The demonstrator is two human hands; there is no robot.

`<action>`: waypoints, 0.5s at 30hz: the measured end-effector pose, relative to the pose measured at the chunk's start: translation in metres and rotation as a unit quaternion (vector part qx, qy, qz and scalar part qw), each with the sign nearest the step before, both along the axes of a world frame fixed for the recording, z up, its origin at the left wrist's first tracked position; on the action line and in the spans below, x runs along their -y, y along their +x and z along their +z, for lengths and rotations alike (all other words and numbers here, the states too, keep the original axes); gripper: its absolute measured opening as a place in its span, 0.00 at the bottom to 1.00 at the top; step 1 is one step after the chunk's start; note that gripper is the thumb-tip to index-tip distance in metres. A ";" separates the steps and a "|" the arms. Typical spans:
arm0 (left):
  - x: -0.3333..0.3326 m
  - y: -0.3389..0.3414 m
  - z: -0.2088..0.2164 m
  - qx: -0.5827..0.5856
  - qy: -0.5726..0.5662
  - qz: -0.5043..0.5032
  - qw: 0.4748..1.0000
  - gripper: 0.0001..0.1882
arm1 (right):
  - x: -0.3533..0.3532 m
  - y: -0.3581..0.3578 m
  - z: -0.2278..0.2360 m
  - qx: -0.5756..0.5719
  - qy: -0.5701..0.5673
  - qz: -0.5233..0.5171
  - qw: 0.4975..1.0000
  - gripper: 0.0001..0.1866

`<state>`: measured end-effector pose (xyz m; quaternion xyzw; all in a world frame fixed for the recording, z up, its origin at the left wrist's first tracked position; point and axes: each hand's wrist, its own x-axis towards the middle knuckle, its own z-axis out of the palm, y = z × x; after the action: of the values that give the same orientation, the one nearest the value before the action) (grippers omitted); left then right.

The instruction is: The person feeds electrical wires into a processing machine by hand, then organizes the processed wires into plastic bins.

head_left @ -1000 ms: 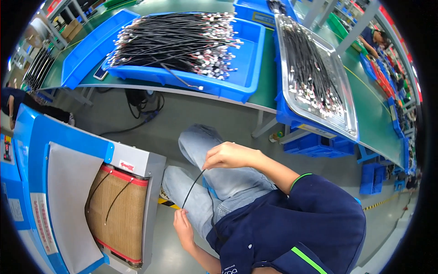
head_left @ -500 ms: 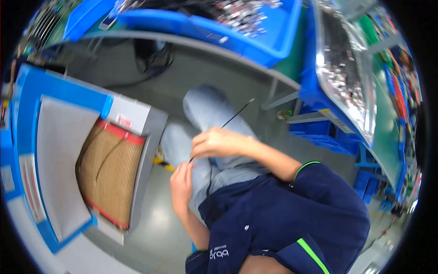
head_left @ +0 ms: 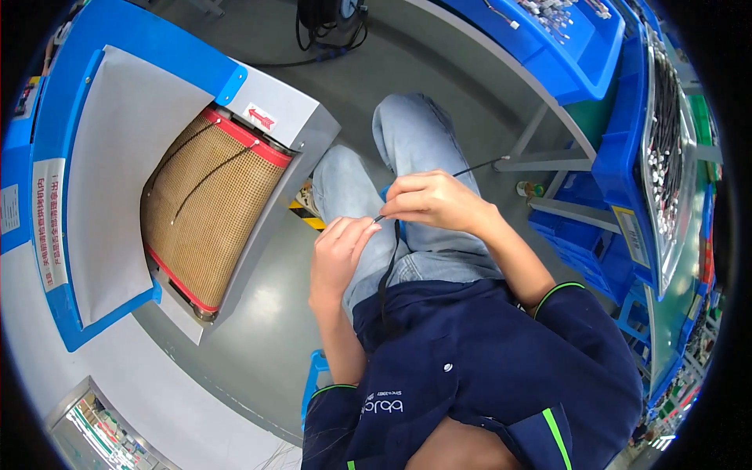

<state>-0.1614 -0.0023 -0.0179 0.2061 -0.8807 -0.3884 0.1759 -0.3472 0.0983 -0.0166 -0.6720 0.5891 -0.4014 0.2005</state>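
Note:
A thin black cable (head_left: 479,166) is pinched between both my hands in front of my knees. My left hand (head_left: 338,252) is closed on one end of it, thumb against fingertips. Close beside it, my right hand (head_left: 432,202) grips the same cable a little further along. From there the cable's free length runs out to the right, ending in a small light tip. My fingers cover the part between the hands. To my left, a black cable (head_left: 205,186) with a small pale end lies on a brown mesh conveyor belt (head_left: 227,227), and another lies behind it.
The belt leaves a blue and white machine (head_left: 59,157) under a pale curtain (head_left: 129,172). On the right, a blue bin (head_left: 568,74) with connectors stands on a bench; a second bin (head_left: 627,168) holds a bag of black cables. A blue stool (head_left: 313,384) is by my left elbow.
My view has swung, so the machine sits higher and the benches further right. Both hands keep their pinch on the cable, and its free end now points lower and more to the right.

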 end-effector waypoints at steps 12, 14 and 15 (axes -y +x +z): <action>0.012 0.007 -0.011 -0.078 -0.132 0.015 0.988 0.10 | 0.009 0.017 -0.006 -0.025 -0.003 0.008 1.000 0.06; 0.013 0.008 -0.010 -0.106 -0.152 0.025 0.982 0.10 | 0.011 0.018 -0.005 -0.033 0.000 0.004 0.999 0.06; 0.013 0.010 -0.011 -0.110 -0.147 0.018 0.983 0.11 | 0.012 0.019 -0.005 -0.033 0.000 0.004 0.999 0.06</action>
<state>-0.1517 -0.0154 -0.0291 0.1496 -0.8998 -0.2714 0.3070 -0.3280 0.0868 -0.0214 -0.6872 0.5926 -0.3784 0.1828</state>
